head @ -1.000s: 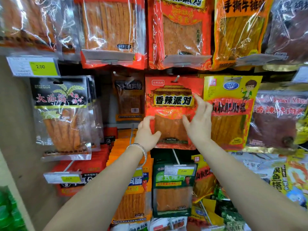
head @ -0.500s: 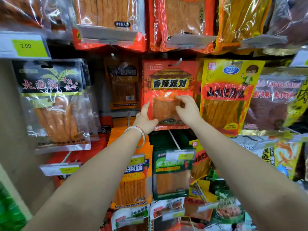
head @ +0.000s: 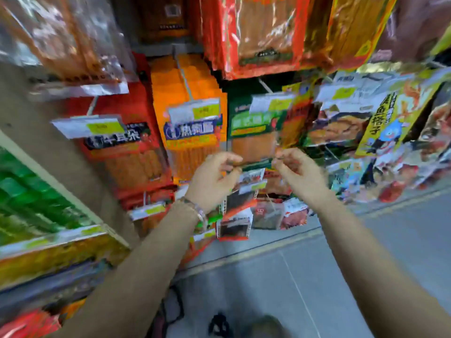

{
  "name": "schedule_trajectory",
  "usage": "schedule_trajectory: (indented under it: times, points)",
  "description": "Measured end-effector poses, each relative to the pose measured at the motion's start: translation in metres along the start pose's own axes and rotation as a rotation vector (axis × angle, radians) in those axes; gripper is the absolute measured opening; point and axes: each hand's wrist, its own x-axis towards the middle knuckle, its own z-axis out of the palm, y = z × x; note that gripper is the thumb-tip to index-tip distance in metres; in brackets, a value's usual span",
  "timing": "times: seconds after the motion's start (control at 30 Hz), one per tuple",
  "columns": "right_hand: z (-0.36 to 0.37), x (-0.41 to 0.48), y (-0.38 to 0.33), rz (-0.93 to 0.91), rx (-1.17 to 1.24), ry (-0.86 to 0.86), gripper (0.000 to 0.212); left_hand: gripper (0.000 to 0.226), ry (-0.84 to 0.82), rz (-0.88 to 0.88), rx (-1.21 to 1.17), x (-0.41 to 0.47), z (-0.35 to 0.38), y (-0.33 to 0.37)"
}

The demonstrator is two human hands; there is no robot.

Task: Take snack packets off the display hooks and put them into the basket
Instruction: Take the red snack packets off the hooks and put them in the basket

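At centre, the orange plastic packets carry a blue band; left of them the red plastic packet bears a black band. The green plastic packet shows an orange window. At right, a yellow plastic packet has a blue cartoon figure. White price tags bear yellow-green patches

Snack packets hang at twelve o'clock, behind the left hand and right hand; the floor lies at five o'clock.

Above the fingers hang glossy, crinkled plastic packets; the green packet touching them is smooth plastic; below, a matt grey floor.
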Motion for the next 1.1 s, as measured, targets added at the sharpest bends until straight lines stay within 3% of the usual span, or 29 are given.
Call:
schedule_trajectory:
  times: [0.17, 0.3, 0.47, 0.57, 0.7, 0.93, 1.1]
  points:
    - [0.033, -0.112, 0.080, 0.266, -0.119, -0.230, 0.011, 0.023, -0.199, -0.495, 0.031, -0.130, 0.047, -0.078]
    - [0.055, -0.208, 0.135, 0.645, -0.084, -0.403, 0.015, 0.031, -0.259, -0.922, 0.044, -0.253, 0.073, -0.129]
    - [0.052, -0.322, 0.177, 0.971, -0.212, -0.741, 0.013, 0.021, -0.515, -1.242, 0.120, -0.409, 0.093, -0.125]
    - [0.049, -0.373, 0.187, 0.947, -0.386, -0.924, 0.021, 0.026, -0.384, -1.330, 0.074, -0.464, 0.091, -0.111]
    - [0.059, -0.393, 0.178, 0.720, -0.579, -1.173, 0.027, 0.026, -0.151, -1.395, 0.027, -0.501, 0.075, -0.106]
    - [0.136, -0.357, 0.133, 0.487, -0.630, -1.289, 0.028, 0.024, 0.133, -1.518, -0.042, -0.549, 0.057, -0.123]
    - [0.221, -0.355, 0.069, 0.401, -0.405, -1.267, 0.007, 0.019, 0.146, -1.468, -0.265, -0.565, 0.005, -0.142]
